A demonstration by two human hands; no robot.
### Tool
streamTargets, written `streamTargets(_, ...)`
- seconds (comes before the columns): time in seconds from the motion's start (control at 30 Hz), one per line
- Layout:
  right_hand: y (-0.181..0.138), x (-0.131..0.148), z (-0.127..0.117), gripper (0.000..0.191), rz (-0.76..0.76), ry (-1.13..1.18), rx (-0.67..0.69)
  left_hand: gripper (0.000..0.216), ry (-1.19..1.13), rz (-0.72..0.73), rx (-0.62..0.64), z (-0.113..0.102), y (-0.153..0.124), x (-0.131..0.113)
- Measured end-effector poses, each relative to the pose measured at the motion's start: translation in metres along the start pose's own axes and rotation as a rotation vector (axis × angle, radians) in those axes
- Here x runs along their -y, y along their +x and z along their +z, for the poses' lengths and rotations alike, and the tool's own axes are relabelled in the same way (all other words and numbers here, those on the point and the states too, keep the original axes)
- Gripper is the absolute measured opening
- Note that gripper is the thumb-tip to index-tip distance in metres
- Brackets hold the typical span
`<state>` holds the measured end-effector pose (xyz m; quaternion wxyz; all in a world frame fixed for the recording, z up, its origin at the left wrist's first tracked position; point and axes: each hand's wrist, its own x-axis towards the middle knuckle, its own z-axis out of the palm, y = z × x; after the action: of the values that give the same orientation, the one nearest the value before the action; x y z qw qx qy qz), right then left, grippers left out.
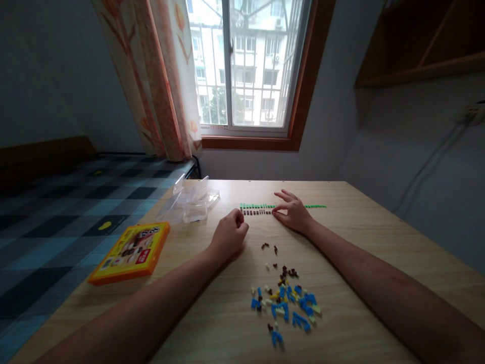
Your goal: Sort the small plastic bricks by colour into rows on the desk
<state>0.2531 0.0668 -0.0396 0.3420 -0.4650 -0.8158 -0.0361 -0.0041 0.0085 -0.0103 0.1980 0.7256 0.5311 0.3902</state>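
Two rows of small building bricks lie across the table: a green row and, nearer to me, a dark brown row. My right hand pinches a tiny brown brick at the brown row's right end, its other fingers spread above the green row. At the left end of the rows, my left hand rests with curled fingers; what they hold, if anything, is hidden. Closer to me are loose brown bricks and a mixed pile of blue bricks, with cream and yellow bits among them.
An orange-yellow box lies at the table's left. Behind it are clear plastic trays. A bed with a checked cover adjoins the left side. The wooden table ends below a window.
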Motion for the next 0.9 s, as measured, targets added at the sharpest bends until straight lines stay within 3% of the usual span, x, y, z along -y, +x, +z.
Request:
streamTargets(0.4,0.002,0.0,0.0,0.013,-0.036,-0.038,0.008,0.01,0.011,-0.002,0.006,-0.001,-0.001,-0.003)
streamTargets(0.63,0.0,0.01,-0.01,0.014,-0.044,0.006,-0.164,0.011,0.015,-0.002,0.016,-0.001,0.0,-0.003)
streamTargets(0.77,-0.005,0.02,-0.015,0.02,0.049,0.23,0.019,0.012,0.017,0.013,0.026,-0.001,-0.001,-0.002)
streamTargets(0.9,-0.006,0.028,-0.027,0.032,0.2,0.509,0.408,0.011,0.022,0.019,0.047,-0.001,-0.002,-0.002)
